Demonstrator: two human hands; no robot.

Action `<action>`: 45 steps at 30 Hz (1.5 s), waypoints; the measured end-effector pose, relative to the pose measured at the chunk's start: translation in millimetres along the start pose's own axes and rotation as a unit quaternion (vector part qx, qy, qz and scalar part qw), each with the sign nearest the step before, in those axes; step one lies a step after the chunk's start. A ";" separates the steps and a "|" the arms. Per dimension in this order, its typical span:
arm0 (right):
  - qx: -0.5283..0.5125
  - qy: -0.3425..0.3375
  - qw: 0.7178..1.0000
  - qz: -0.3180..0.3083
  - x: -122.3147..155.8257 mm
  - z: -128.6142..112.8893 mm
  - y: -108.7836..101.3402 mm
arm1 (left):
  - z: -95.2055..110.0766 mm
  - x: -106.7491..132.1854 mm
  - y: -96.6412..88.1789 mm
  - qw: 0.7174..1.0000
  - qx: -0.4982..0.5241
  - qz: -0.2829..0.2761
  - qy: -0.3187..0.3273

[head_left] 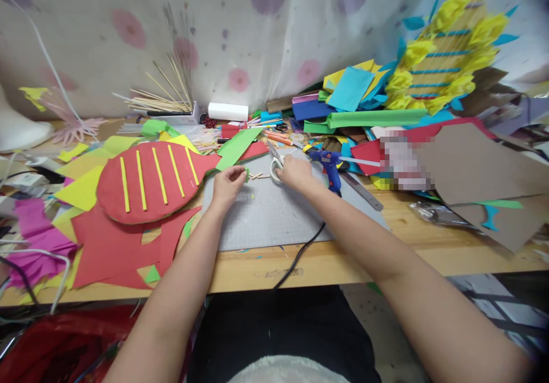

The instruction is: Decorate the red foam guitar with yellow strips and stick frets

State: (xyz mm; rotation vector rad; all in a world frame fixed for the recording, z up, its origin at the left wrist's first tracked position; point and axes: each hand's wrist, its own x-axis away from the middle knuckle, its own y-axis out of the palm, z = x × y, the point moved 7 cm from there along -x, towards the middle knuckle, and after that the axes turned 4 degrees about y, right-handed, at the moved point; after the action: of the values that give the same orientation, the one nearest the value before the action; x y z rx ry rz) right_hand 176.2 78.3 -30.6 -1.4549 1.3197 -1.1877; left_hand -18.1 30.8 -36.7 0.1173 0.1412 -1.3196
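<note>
Over the left side of the grey cutting mat [266, 223], my left hand [228, 187] is closed in a pinch on a small green paper piece [247, 175]. My right hand [295, 172] grips the white handles of a pair of scissors [275, 168], whose blades point away from me. Several short wooden stick pieces [257, 176] lie on the mat between my hands. Beyond my left hand is a green paper strip [238, 147]. A red paddle-shaped cutout [148, 183] with yellow strips lies left of the mat.
A blue glue gun [329, 166] rests right of my right hand, its black cord [300, 257] crossing the mat's front edge. A metal ruler [362, 191] lies at the mat's right. Red paper scraps [107, 251], brown sheets [467, 166] and a stick holder [189, 114] surround the mat.
</note>
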 end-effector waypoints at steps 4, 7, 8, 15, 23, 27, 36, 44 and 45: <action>-0.087 -0.060 0.994 0.024 8.5 2.9 -12.2 | 3.1 2.2 5.7 0.999 0.032 -0.040 0.000; -0.118 -0.178 0.977 0.012 20.9 -5.1 -20.6 | 6.2 2.7 11.3 0.994 0.060 -0.093 0.010; -0.108 -0.214 0.971 0.009 25.4 -7.8 -21.6 | 6.6 2.7 12.8 0.992 0.064 -0.108 0.013; -0.038 -0.330 0.943 -0.012 39.8 -14.8 -13.9 | 8.1 1.6 17.4 0.983 0.044 -0.168 0.052; 0.016 -0.330 0.944 -0.005 43.9 -21.4 -18.4 | 7.4 0.1 14.1 0.986 0.021 -0.153 0.070; 0.051 -0.321 0.945 0.025 45.0 -22.1 -22.3 | 6.9 0.0 13.4 0.986 0.012 -0.148 0.071; 0.008 -0.274 0.962 -0.021 37.2 -9.6 -18.7 | 9.0 2.5 16.1 0.986 0.030 -0.154 0.055; 0.045 -0.338 0.940 -0.005 43.4 -21.4 -21.8 | 9.3 0.8 16.2 0.986 0.018 -0.160 0.052; 0.051 -0.337 0.940 0.005 43.3 -21.8 -22.3 | 10.0 1.1 15.5 0.986 0.017 -0.157 0.051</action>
State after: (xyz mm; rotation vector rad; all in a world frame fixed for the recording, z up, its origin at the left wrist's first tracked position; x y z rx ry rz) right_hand 160.1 38.2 0.7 -1.5775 0.7743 -0.6360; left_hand -2.4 31.9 -26.9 0.1987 0.2315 -1.6316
